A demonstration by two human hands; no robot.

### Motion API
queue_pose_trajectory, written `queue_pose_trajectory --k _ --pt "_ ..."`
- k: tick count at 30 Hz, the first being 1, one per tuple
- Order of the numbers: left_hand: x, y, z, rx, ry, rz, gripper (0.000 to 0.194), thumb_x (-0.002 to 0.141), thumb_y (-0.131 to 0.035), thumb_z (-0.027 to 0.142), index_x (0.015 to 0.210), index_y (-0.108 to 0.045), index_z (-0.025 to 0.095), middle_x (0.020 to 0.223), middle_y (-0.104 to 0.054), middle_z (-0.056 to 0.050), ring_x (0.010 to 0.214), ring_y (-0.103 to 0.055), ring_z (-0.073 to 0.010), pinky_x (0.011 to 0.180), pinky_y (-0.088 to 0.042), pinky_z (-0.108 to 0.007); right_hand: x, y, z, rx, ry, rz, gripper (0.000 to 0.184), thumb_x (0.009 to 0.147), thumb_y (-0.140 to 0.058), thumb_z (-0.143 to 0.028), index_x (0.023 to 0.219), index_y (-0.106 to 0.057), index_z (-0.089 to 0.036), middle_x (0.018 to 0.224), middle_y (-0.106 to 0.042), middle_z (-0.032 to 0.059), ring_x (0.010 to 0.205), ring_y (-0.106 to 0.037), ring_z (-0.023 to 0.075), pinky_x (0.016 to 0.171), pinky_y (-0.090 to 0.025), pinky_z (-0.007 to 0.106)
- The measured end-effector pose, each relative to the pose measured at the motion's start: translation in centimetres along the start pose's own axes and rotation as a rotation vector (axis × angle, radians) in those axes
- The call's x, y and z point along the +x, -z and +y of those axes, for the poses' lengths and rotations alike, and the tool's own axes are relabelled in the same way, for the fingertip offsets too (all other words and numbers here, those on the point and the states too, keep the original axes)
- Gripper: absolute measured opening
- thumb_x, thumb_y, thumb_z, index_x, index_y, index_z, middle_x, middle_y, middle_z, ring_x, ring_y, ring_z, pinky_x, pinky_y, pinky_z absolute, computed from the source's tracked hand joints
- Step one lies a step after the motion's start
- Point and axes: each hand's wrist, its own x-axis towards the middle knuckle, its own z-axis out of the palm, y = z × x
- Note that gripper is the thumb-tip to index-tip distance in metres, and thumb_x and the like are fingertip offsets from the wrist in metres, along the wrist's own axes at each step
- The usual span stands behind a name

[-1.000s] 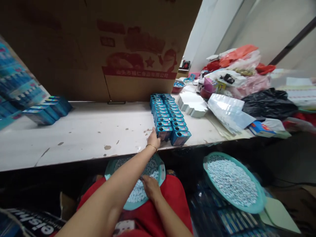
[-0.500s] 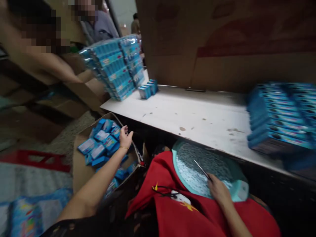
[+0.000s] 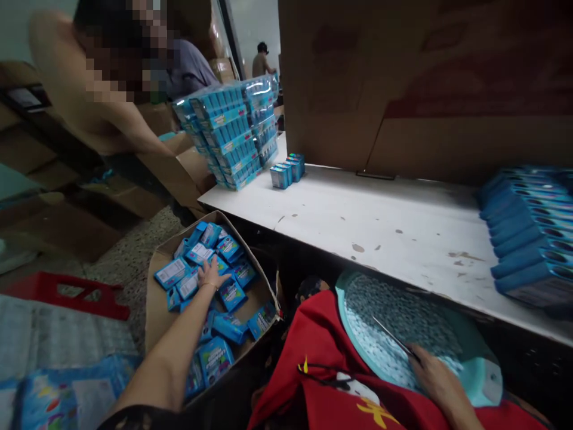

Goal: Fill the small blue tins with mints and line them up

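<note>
My left hand [image 3: 212,275] reaches into an open cardboard carton [image 3: 156,304], its fingers spread over a loose heap of small blue boxes [image 3: 230,294]. Whether the fingertips touch a box, I cannot tell. In my right hand [image 3: 441,382] is a thin metal tool [image 3: 390,335] with a dark handle, its tip pointing up and left. It is over a turquoise basin [image 3: 484,382] filled with many small pale pieces, too small to name. The basin sits over a red cloth [image 3: 313,352] on my lap.
A white table [image 3: 331,206] runs across in front. Shrink-wrapped stacks of blue boxes [image 3: 228,137] stand at its left end, a few loose boxes [image 3: 287,171] beside them, rows of blue boxes [image 3: 532,227] at right. A large cardboard panel [image 3: 340,83] rises behind. One person [image 3: 134,128] bends at left.
My left hand has moved from the carton's right edge down and left over the blue boxes. The right hand still grips the metal tool over the basin. The view has shifted left.
</note>
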Motion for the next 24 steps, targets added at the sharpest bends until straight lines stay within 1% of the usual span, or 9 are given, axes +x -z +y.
queue_pose_trajectory --k 3,5,8,11,15,17,19,21,24 --pt "2.2 0.7 0.8 -0.015 0.165 -0.066 0.089 0.053 -0.049 0.067 0.129 -0.021 0.029 0.138 -0.011 -0.014 0.119 -0.019 -0.0455 0.084 -0.027 -0.058 0.5 -1.1 1.1 0.034 -0.004 0.039 0.041 0.074 -0.031 -0.034 0.1 -0.057 -0.018 0.099 -0.063 0.009 0.089 -0.059 0.0208 0.079 -0.042 0.029" --pt "2.6 0.9 1.1 -0.008 0.18 -0.072 0.084 0.053 -0.047 0.068 0.126 -0.027 0.031 0.137 -0.015 -0.013 0.117 -0.022 -0.0449 0.084 -0.027 -0.057 0.8 -1.6 1.6 0.052 -0.016 0.046 0.04 0.073 -0.032 -0.034 0.099 -0.059 -0.019 0.101 -0.062 0.0081 0.09 -0.058 0.0208 0.081 -0.042 0.029" --pt "1.1 0.4 0.7 0.027 0.02 -0.084 0.076 0.054 -0.049 0.065 0.121 -0.036 0.033 0.134 -0.023 -0.011 0.114 -0.027 -0.0445 0.084 -0.027 -0.057 0.9 -1.5 1.3 0.063 -0.029 0.05 0.038 0.072 -0.034 -0.034 0.096 -0.06 -0.022 0.097 -0.064 0.0062 0.087 -0.059 0.0209 0.079 -0.043 0.029" --pt "-2.2 -1.0 -0.4 0.009 -0.185 -0.057 0.074 0.054 -0.049 0.065 0.12 -0.038 0.035 0.133 -0.024 -0.011 0.115 -0.024 -0.0439 0.082 -0.028 -0.059 0.4 -0.7 0.3 0.036 -0.044 0.044 0.036 0.072 -0.035 -0.033 0.095 -0.06 -0.023 0.09 -0.066 0.0059 0.082 -0.061 0.0216 0.074 -0.044 0.029" --pt "-5.6 -3.3 -1.6 -0.104 -0.296 0.073 0.06 0.065 -0.048 0.054 0.119 -0.04 0.029 0.13 -0.025 -0.011 0.122 -0.018 -0.0346 0.093 -0.021 -0.052 -0.1 0.2 -0.7 -0.003 -0.01 0.034 0.035 0.072 -0.035 -0.031 0.095 -0.06 -0.023 0.089 -0.066 0.0051 0.081 -0.061 0.0204 0.071 -0.044 0.026" --pt "-5.9 -4.0 -1.8 -0.219 -0.218 0.167 0.061 0.067 -0.051 0.049 0.121 -0.037 0.024 0.127 -0.026 -0.012 0.122 -0.022 -0.03 0.097 -0.02 -0.046 -0.3 0.3 -0.9 -0.022 -0.001 0.028 0.035 0.072 -0.035 -0.031 0.095 -0.06 -0.022 0.087 -0.067 0.0051 0.079 -0.061 0.0199 0.069 -0.045 0.026" --pt "-5.4 -4.5 -1.8 -0.324 -0.094 0.228 0.078 0.059 -0.059 0.048 0.124 -0.029 0.017 0.125 -0.028 -0.015 0.119 -0.027 -0.0293 0.097 -0.024 -0.043 -0.3 0.4 -0.9 -0.043 -0.006 0.025 0.036 0.073 -0.034 -0.031 0.097 -0.059 -0.021 0.088 -0.066 0.0057 0.079 -0.061 0.02 0.069 -0.044 0.026" --pt "-4.7 -4.6 -1.7 -0.397 -0.01 0.22 0.094 0.048 -0.067 0.047 0.124 -0.024 0.013 0.121 -0.031 -0.015 0.115 -0.032 -0.0298 0.095 -0.028 -0.042 -0.4 0.4 -0.8 -0.056 -0.01 0.007 0.039 0.075 -0.032 -0.032 0.101 -0.058 -0.02 0.092 -0.066 0.007 0.082 -0.061 0.0202 0.072 -0.044 0.027" --pt "-4.3 -4.4 -1.6 -0.474 -0.006 0.178 0.087 0.042 -0.07 0.045 0.116 -0.034 0.013 0.113 -0.036 -0.012 0.108 -0.041 -0.0283 0.091 -0.034 -0.043 -0.4 0.4 -0.7 -0.052 0.037 -0.001 0.042 0.076 -0.029 -0.032 0.104 -0.056 -0.017 0.1 -0.063 0.0077 0.089 -0.058 0.0191 0.079 -0.042 0.026"
